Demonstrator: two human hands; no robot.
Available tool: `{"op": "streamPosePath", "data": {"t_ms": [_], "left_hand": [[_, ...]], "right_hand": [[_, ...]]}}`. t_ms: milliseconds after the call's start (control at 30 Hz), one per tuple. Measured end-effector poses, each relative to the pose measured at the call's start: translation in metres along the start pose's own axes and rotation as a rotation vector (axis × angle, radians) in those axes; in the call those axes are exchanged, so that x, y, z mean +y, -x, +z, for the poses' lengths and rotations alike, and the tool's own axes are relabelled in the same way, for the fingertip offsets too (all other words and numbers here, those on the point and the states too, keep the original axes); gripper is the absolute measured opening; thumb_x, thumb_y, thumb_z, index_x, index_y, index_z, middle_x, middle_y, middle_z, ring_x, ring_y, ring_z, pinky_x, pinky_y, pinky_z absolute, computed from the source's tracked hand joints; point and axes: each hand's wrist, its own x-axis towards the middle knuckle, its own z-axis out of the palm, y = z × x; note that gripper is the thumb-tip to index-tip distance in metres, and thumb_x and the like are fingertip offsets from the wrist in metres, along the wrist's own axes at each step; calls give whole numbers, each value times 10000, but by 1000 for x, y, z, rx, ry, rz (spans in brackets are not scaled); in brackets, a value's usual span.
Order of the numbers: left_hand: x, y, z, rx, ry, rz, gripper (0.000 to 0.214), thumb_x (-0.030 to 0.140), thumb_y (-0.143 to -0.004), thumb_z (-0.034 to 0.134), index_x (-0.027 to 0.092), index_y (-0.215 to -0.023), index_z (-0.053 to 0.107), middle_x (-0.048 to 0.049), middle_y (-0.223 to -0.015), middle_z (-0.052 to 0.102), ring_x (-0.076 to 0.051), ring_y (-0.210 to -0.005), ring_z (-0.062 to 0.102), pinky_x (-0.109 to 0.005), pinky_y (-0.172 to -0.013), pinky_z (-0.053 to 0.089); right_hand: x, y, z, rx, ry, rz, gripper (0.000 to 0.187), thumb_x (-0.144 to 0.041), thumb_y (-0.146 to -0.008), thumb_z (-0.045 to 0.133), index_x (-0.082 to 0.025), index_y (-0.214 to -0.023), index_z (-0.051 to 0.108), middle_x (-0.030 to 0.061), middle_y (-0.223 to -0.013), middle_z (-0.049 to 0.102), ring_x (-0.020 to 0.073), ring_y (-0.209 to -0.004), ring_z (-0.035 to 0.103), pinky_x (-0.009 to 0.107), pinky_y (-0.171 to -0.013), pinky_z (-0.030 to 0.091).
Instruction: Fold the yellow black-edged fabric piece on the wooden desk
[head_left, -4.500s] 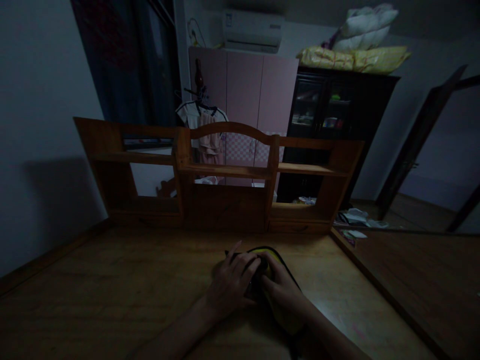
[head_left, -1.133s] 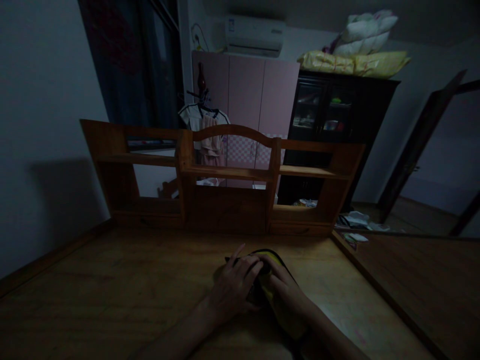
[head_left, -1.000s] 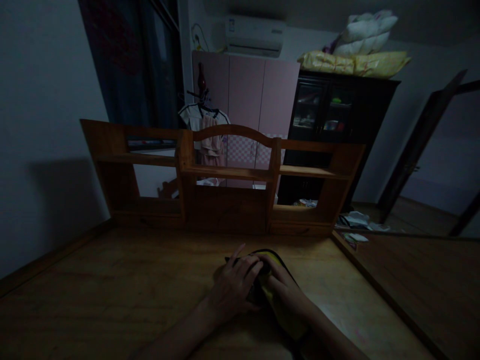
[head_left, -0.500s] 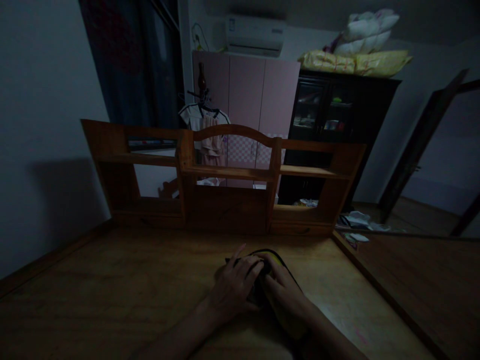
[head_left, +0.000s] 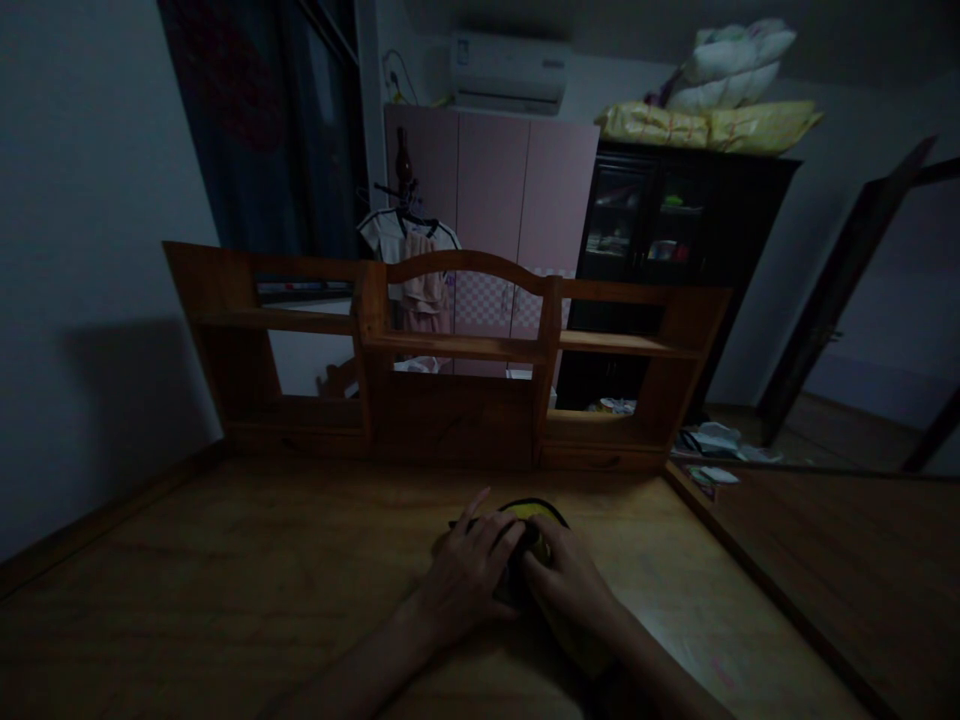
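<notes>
A yellow item with a black rim (head_left: 531,509) lies on the wooden tabletop (head_left: 315,560), close in front of me. It looks like a soft case or pouch, but in the dim light its kind is unclear. My left hand (head_left: 466,562) is curled over its dark part from the left, the index finger raised off it. From the right, my right hand (head_left: 571,580) grips the same item with bent fingers, the thumb near the dark middle. The fingertips of both hands nearly meet there. Much of the item is hidden beneath my hands and right forearm.
A wooden shelf unit (head_left: 457,345) with small drawers stands along the table's far edge. To the left is a white wall (head_left: 90,250). Beyond the shelf are a pink wardrobe (head_left: 491,190), hanging clothes (head_left: 420,265) and a black cabinet (head_left: 720,230).
My right hand has shifted slightly, its fingers drawing back and down, so more of the yellow by the rim shows. My left hand stays almost where it was.
</notes>
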Motion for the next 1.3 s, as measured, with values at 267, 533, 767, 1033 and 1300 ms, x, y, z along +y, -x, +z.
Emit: {"op": "streamPosePath", "data": {"t_ms": [267,533,767,1033,1300], "left_hand": [[0,-1,0,19,-22,-6,885,477,-638,816,102,-1327,408,-149,-1217,566,-322,-1120,571,-650,-1140,225],[0,0,-2,-22,-10,-10,916,528,-643,808,107,-1342,391,-159,-1234,557,-328,-1144,552,-663,-1145,189],[2,-1,-2,-11,-3,2,867,511,-677,783,108,-1340,397,-155,-1226,558,-326,-1152,551,-649,-1154,175],[2,-2,-3,-7,-14,19,930,530,-624,821,93,-1331,403,-159,-1219,566,-329,-1128,565,-651,-1156,175],[2,-2,-2,3,-12,6,882,538,-663,786,108,-1335,411,-149,-1224,569,-320,-1138,564,-640,-1153,210]], "right_hand": [[5,1,2,-21,97,65,205,-217,-832,582,-200,-1015,673,62,-905,722,226,-778,647,299,-671,451],[4,3,0,-68,98,48,236,-201,-858,537,-178,-1067,646,71,-938,719,213,-803,652,282,-692,455],[6,4,0,-75,143,46,316,-189,-825,555,-167,-1135,612,81,-969,711,218,-832,639,299,-736,458],[3,2,0,-86,116,36,288,-164,-810,548,-164,-1091,609,59,-900,702,195,-769,628,274,-674,436],[3,3,-1,-87,101,31,266,-165,-822,545,-174,-1079,609,56,-916,700,194,-785,626,271,-687,439]]}}
